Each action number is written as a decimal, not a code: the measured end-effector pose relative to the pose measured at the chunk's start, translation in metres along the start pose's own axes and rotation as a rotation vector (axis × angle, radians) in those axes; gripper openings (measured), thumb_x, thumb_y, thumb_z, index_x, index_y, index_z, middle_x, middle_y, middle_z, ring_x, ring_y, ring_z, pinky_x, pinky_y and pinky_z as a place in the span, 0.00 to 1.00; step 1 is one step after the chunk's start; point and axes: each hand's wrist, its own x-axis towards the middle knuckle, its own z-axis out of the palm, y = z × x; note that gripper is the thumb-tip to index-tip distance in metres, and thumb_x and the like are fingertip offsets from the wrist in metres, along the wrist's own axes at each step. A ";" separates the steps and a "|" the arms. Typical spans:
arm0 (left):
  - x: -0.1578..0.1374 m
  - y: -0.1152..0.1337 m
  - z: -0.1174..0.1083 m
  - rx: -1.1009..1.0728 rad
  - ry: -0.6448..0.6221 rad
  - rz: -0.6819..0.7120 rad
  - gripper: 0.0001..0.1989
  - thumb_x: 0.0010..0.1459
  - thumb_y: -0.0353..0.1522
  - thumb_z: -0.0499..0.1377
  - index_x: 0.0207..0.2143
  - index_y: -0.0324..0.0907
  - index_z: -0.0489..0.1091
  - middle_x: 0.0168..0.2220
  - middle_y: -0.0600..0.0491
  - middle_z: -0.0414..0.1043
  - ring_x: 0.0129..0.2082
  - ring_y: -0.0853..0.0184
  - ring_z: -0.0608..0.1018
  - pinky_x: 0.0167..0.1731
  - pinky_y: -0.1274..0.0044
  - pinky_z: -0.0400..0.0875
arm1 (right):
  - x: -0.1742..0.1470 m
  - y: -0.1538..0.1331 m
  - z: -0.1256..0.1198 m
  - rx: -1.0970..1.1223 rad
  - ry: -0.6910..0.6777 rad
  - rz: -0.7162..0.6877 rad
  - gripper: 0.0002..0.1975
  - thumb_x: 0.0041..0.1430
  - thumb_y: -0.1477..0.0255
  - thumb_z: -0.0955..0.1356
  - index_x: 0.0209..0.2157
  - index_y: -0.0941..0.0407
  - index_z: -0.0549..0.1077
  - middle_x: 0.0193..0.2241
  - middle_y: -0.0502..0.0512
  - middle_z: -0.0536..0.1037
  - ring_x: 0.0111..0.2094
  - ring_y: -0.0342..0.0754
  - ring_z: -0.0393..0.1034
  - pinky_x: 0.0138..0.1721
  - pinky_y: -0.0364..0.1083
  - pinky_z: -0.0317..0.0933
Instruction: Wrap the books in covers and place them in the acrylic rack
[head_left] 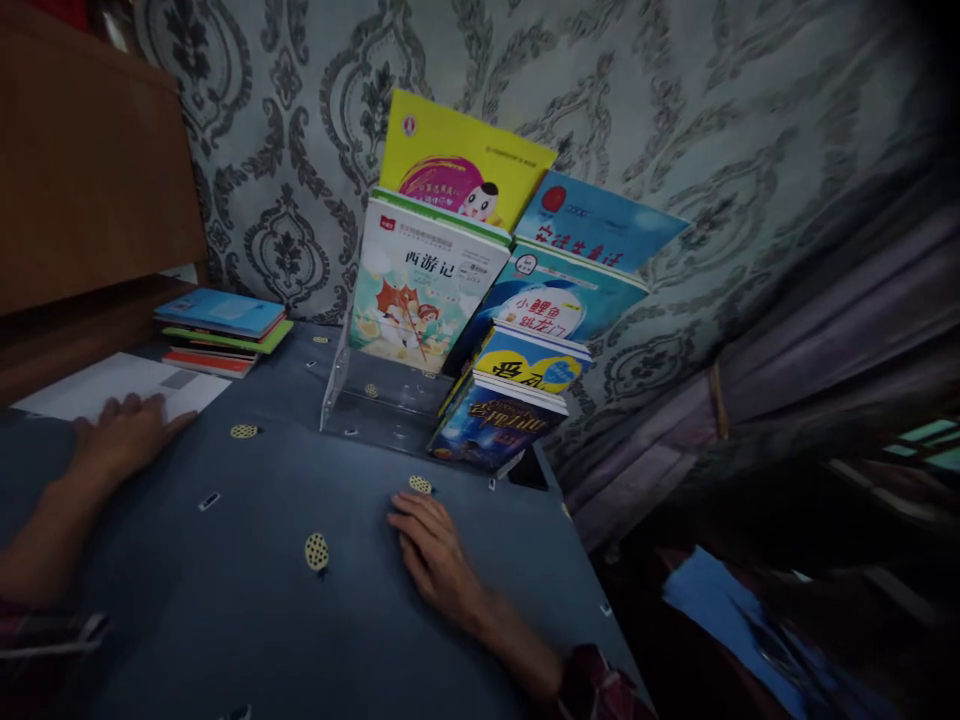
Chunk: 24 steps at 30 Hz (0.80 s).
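My left hand (124, 435) lies flat with its fingers spread on a white book or sheet (82, 385) at the table's left. Beside that, a small stack of books (225, 315) has a blue one on top. My right hand (435, 555) rests on the blue-grey tablecloth with nothing in it, fingers loosely extended, just in front of a clear tiered book stand (375, 415). On the stand's left side lean a white illustrated book (424, 285) and a yellow book (450, 160). Its right side carries blue books (600, 225), a yellow-and-blue book (525, 358) and a dark blue book (491, 425).
A brown wooden cabinet (90, 160) stands at the left above the stack. Patterned wallpaper (285, 200) rises behind the stand. A dark flat object (529, 470) lies by the stand's right foot. Beyond the table's right edge are a tied curtain (675, 455) and blue cloth (735, 620).
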 end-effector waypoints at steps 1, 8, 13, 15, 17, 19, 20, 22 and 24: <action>-0.002 0.005 -0.004 0.073 -0.051 -0.045 0.35 0.67 0.53 0.38 0.52 0.35 0.70 0.54 0.37 0.73 0.59 0.39 0.69 0.51 0.46 0.67 | -0.001 -0.001 0.003 0.019 -0.029 0.012 0.17 0.68 0.78 0.62 0.55 0.54 0.73 0.54 0.63 0.79 0.60 0.54 0.71 0.60 0.58 0.68; -0.011 0.030 -0.023 0.185 -0.213 -0.084 0.36 0.70 0.48 0.38 0.61 0.28 0.64 0.63 0.29 0.64 0.64 0.40 0.66 0.56 0.50 0.65 | -0.003 0.003 0.008 0.056 -0.064 0.034 0.15 0.71 0.74 0.61 0.53 0.55 0.75 0.54 0.64 0.80 0.58 0.54 0.74 0.59 0.58 0.69; -0.020 0.043 -0.025 0.276 -0.216 -0.052 0.33 0.70 0.46 0.40 0.60 0.31 0.66 0.61 0.30 0.68 0.60 0.43 0.71 0.55 0.51 0.66 | -0.003 0.008 0.013 0.044 -0.060 0.010 0.16 0.72 0.74 0.61 0.53 0.55 0.76 0.54 0.64 0.80 0.58 0.55 0.73 0.58 0.58 0.70; -0.031 0.054 -0.026 0.311 -0.245 0.007 0.31 0.70 0.45 0.39 0.58 0.32 0.68 0.58 0.32 0.72 0.57 0.44 0.75 0.54 0.51 0.67 | -0.003 0.008 0.013 0.042 -0.063 0.011 0.16 0.72 0.74 0.61 0.54 0.54 0.76 0.55 0.64 0.80 0.58 0.55 0.73 0.58 0.58 0.70; -0.043 0.068 -0.028 0.331 -0.265 0.071 0.29 0.70 0.43 0.40 0.57 0.33 0.70 0.55 0.33 0.75 0.54 0.46 0.77 0.53 0.54 0.68 | -0.003 0.008 0.012 0.043 -0.061 0.005 0.17 0.72 0.74 0.61 0.54 0.54 0.76 0.55 0.63 0.80 0.58 0.54 0.74 0.59 0.58 0.70; -0.054 0.080 -0.029 0.339 -0.271 0.124 0.27 0.70 0.41 0.42 0.54 0.35 0.72 0.52 0.34 0.77 0.52 0.47 0.79 0.52 0.58 0.70 | -0.003 0.007 0.011 0.044 -0.050 -0.002 0.17 0.72 0.74 0.61 0.54 0.54 0.76 0.54 0.63 0.80 0.57 0.54 0.74 0.58 0.58 0.70; -0.057 0.084 -0.030 0.343 -0.273 0.146 0.26 0.70 0.41 0.43 0.53 0.36 0.73 0.51 0.36 0.77 0.52 0.47 0.79 0.51 0.59 0.70 | -0.003 0.007 0.011 0.044 -0.043 -0.001 0.17 0.72 0.74 0.61 0.54 0.54 0.76 0.54 0.63 0.80 0.57 0.54 0.75 0.58 0.58 0.71; -0.061 0.089 -0.032 0.330 -0.252 0.166 0.25 0.70 0.42 0.43 0.50 0.39 0.76 0.50 0.38 0.78 0.52 0.48 0.79 0.50 0.61 0.71 | -0.004 0.007 0.011 0.049 -0.034 0.004 0.16 0.72 0.74 0.61 0.53 0.55 0.76 0.54 0.63 0.80 0.57 0.55 0.74 0.57 0.58 0.71; -0.059 0.089 -0.031 0.300 -0.206 0.146 0.26 0.71 0.42 0.41 0.51 0.42 0.75 0.51 0.40 0.78 0.53 0.49 0.78 0.50 0.62 0.72 | -0.004 0.008 0.012 0.060 -0.033 0.009 0.16 0.71 0.74 0.61 0.53 0.55 0.77 0.54 0.63 0.80 0.57 0.55 0.74 0.57 0.58 0.71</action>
